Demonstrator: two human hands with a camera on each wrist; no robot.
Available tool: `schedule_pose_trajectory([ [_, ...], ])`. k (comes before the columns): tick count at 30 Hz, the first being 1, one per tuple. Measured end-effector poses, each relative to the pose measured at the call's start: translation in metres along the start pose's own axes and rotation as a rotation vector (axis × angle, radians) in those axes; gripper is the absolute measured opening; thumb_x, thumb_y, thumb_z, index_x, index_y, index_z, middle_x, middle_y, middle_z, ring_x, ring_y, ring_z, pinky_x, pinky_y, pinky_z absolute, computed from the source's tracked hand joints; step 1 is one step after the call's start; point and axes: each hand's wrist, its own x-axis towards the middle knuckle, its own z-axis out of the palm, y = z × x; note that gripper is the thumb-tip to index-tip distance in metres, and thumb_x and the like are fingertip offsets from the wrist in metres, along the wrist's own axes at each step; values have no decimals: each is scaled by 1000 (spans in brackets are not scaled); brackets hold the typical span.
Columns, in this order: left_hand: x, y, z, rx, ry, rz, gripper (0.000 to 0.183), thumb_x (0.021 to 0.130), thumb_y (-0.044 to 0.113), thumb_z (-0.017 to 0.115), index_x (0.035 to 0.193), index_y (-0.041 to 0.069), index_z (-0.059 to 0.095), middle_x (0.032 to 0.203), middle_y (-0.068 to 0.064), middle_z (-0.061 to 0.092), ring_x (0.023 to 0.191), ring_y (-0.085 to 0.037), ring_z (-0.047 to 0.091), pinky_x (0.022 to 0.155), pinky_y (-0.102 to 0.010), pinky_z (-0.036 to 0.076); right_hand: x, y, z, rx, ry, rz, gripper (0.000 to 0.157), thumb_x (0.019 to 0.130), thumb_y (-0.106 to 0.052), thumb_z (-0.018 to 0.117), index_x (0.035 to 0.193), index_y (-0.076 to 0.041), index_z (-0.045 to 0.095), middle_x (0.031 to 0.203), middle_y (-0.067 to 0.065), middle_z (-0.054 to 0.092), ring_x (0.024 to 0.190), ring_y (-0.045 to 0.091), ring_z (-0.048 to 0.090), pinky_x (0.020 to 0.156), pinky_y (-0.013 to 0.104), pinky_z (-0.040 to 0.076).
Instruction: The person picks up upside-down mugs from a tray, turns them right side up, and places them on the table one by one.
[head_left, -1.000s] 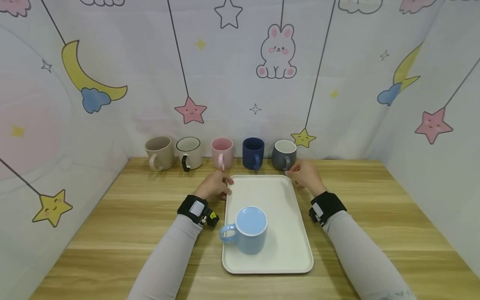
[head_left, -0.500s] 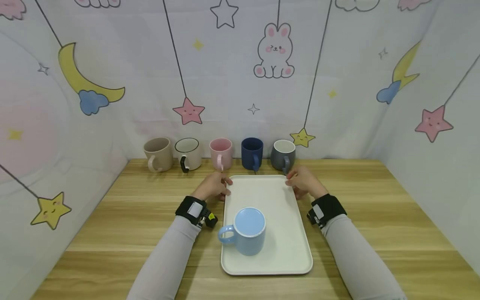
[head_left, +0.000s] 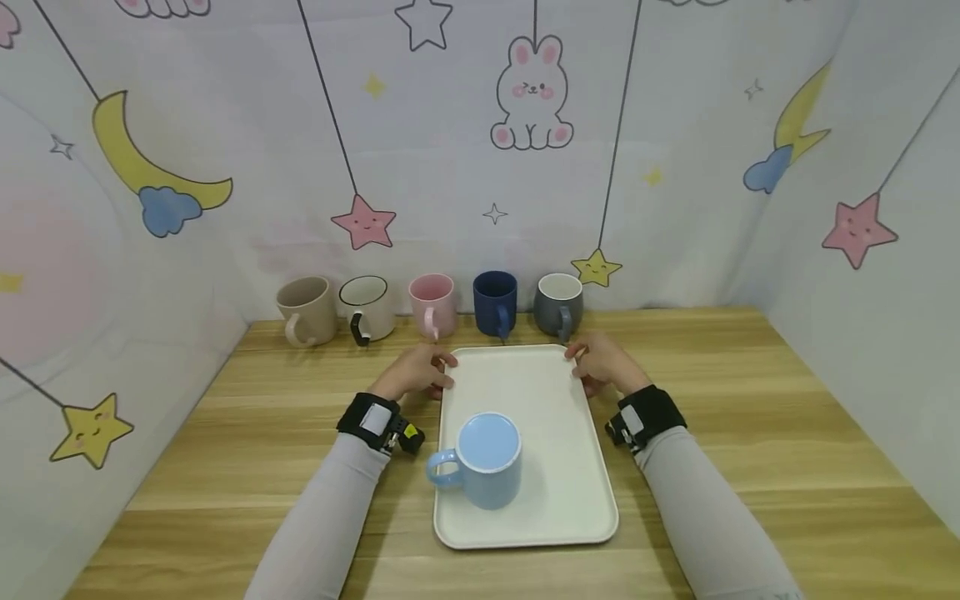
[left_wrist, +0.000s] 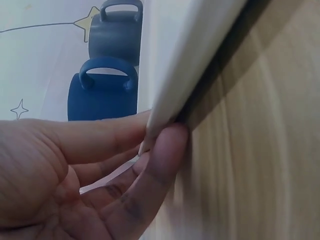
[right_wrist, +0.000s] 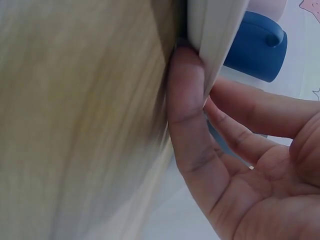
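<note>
A cream rectangular tray (head_left: 551,467) lies on the table with its far edge close to a row of mugs. On its near left part stands a light blue mug (head_left: 491,479) upside down, the handle pointing left past the tray's edge. My left hand (head_left: 416,371) pinches the tray's far left corner; in the left wrist view a fingertip (left_wrist: 170,150) sits under the rim. The far right corner is pinched by my right hand (head_left: 606,365), and the right wrist view shows a fingertip (right_wrist: 187,75) tucked beneath the rim there.
Along the back wall stand a beige mug (head_left: 311,312), a white mug with black handle (head_left: 375,308), a pink mug (head_left: 441,308), a dark blue mug (head_left: 491,304) and a grey mug (head_left: 551,312). A patterned cloth (head_left: 450,167) hangs behind the wooden table (head_left: 712,375).
The head view has turned slightly right. My right hand has settled lower along the tray's corner, fingers around the rim. The tray and blue mug show no clear shift against the mug row.
</note>
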Motion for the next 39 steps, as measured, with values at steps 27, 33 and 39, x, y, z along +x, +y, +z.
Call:
schedule_pose_trajectory([
  [27,-52,36,-29,282,-334,321,35,98,1,62,133,2,65,120,-16,67,101,-23,65,85,-32,60,8,5,6,-14,7,12,30,89,13,60,118,8,64,86,12,55,51,16,59,51,29,59],
  [33,-81,50,-32,336,-520,371,48,95,5,65,141,4,57,133,-14,62,114,-27,66,93,-32,56,8,3,5,-21,6,17,32,88,13,61,119,7,64,74,7,49,50,17,57,48,26,55],
  [39,-94,57,-27,294,-625,340,57,88,16,77,140,6,55,127,-9,61,112,-22,66,97,-38,57,9,3,0,-27,16,23,30,89,13,61,119,7,64,80,11,55,53,18,59,50,29,58],
])
